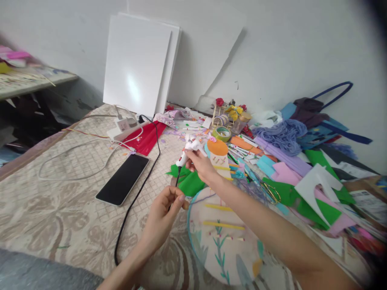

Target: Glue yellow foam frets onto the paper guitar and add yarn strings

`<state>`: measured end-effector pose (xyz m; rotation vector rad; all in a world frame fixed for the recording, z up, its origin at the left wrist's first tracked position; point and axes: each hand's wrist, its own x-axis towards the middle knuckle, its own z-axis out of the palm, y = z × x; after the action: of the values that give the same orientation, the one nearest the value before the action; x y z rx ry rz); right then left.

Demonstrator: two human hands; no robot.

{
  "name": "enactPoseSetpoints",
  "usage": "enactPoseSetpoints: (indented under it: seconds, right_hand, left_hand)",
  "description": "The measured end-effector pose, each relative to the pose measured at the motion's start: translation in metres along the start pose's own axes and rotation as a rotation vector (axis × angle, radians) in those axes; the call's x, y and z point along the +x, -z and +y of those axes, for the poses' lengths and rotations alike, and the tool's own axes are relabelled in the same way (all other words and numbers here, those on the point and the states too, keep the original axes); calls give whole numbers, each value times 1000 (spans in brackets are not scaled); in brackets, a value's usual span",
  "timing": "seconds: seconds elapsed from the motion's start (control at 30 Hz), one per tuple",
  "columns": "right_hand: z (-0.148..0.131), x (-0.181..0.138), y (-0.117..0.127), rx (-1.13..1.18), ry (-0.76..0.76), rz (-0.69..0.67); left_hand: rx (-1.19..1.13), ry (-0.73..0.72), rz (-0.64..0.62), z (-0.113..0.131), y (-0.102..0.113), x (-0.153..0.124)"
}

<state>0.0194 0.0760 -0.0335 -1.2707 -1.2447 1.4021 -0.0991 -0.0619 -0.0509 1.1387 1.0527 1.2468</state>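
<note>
My right hand is closed around a small white glue gun, whose black cord runs down behind my left hand. My left hand pinches the end of a thin blue-purple strand of yarn, which stretches over the top of a pale round board. Along that board's left rim runs a blue edging. Painted leaves, yellow sticks and small pink-tipped sticks show on its face. Beyond it, partly behind my right arm, is a pale piece with an orange oval.
A phone lies left of my hands, beside a black cable and a white charger. White boards lean on the wall. Green tape, blue yarn, scissors and paper scraps crowd the right side.
</note>
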Motion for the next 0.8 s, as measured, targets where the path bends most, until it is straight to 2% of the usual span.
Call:
enactPoseSetpoints:
  seconds: [0.1,0.2,0.27,0.33,0.43,0.5,0.57,0.7,0.8]
  right_hand:
    - [-16,-22,8,94,144,-22]
    - [-26,-40,14,176,268,-54]
    - [-29,-49,16,229,338,-77]
    - [-31,-57,21,268,376,-77]
    - [-38,-70,31,316,427,-46]
    - [-44,-80,41,334,492,-31]
    - [-48,-88,50,332,565,-5]
    - [-54,-94,69,269,671,106]
    - [-60,-93,84,200,704,221]
  left_hand:
    - [-44,-29,-14,3,-3,-3]
    - [-18,-37,-140,10,-6,-6]
    - [137,-50,-242,14,-6,-7]
    - [393,-115,-281,15,-5,-8]
    - [764,-318,-224,13,-7,-8]
    - [917,-445,-188,9,-11,-8]
    - [1034,-513,-153,3,-16,-9]
    - [1168,-534,-2,-8,-22,-6]
    - [1023,-487,68,-10,-19,0]
